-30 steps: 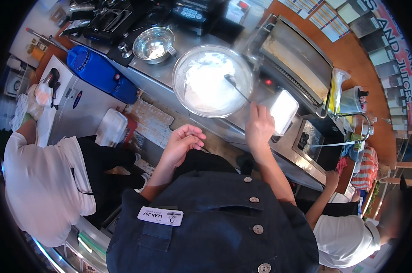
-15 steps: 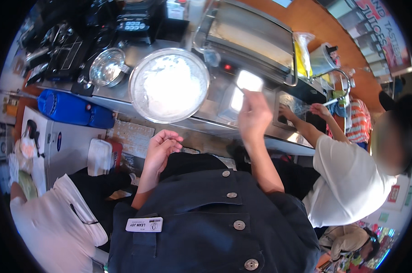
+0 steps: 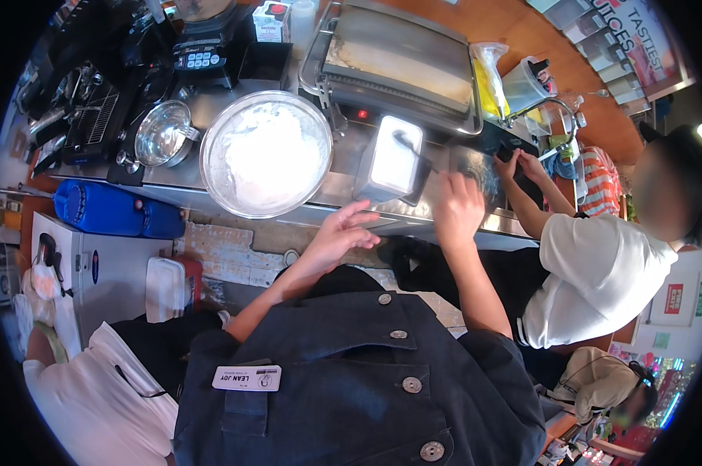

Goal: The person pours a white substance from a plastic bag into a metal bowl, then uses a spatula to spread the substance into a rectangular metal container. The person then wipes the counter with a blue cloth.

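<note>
A tall rectangular metal container (image 3: 374,191) filled with white contents (image 3: 397,169) stands at the counter's front edge. A dark spoon (image 3: 405,140) rests with its bowl over the white contents, its handle running down to the right. My right hand (image 3: 459,205) is closed at the handle's end, beside the container; its fingers are slightly blurred. Just below the container, on its near left side, my left hand (image 3: 341,235) has its fingers stretched out and apart, with nothing in them. To the left sits a wide metal bowl (image 3: 213,182) with white powder (image 3: 273,155).
A press grill (image 3: 397,50) stands behind the container. Left of the large bowl are a smaller metal bowl (image 3: 158,144) and a blender base (image 3: 203,62). A co-worker (image 3: 599,276) stands close on my right, hands at the sink faucet (image 3: 552,105). Another person (image 3: 102,388) is on my left.
My right hand has moved right and down, away from above the container. The left hand has come right, nearer the container, and its fingers have spread. The co-worker's hands have drawn together.
</note>
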Action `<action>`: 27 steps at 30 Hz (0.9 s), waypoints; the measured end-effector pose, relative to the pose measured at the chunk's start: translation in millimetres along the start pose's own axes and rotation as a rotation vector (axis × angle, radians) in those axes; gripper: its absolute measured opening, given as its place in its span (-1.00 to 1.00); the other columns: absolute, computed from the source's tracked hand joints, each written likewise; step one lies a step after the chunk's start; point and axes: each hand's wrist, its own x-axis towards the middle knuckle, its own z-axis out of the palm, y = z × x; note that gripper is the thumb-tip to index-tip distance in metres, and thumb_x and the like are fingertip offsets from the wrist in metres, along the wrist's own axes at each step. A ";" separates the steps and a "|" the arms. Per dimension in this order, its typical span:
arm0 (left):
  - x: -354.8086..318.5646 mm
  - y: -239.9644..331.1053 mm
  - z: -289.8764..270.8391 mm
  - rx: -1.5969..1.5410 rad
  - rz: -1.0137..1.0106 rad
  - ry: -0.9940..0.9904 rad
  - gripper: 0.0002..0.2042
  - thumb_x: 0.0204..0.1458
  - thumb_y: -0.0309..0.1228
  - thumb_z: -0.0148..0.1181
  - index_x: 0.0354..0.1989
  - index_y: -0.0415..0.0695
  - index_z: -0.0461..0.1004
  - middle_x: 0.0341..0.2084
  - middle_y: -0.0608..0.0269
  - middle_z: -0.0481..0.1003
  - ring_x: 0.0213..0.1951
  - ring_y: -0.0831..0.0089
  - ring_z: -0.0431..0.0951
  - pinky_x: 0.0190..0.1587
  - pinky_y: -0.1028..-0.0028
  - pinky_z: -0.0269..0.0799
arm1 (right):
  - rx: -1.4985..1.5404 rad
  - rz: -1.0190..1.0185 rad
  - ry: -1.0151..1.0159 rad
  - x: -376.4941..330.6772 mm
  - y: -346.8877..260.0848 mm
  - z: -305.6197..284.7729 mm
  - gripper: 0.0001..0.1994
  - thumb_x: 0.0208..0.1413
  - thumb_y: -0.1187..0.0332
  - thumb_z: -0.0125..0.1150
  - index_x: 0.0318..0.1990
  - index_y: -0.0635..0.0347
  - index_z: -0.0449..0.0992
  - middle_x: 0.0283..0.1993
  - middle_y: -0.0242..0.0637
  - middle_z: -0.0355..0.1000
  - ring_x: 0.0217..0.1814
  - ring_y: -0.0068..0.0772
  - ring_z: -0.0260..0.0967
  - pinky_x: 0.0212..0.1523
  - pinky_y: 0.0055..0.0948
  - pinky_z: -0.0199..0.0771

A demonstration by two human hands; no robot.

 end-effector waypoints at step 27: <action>14.2 7.4 1.6 -0.002 0.100 0.063 -0.36 -0.01 -0.69 -0.03 0.29 -0.33 -0.10 0.22 -0.21 0.07 -0.17 0.25 0.55 -0.15 0.47 0.46 | 1.469 1.163 -0.453 -17.2 25.9 15.7 -0.73 -0.06 0.59 0.05 -0.16 0.49 0.48 -0.60 -0.38 0.33 -0.76 -0.76 0.00 -0.75 -0.67 -0.07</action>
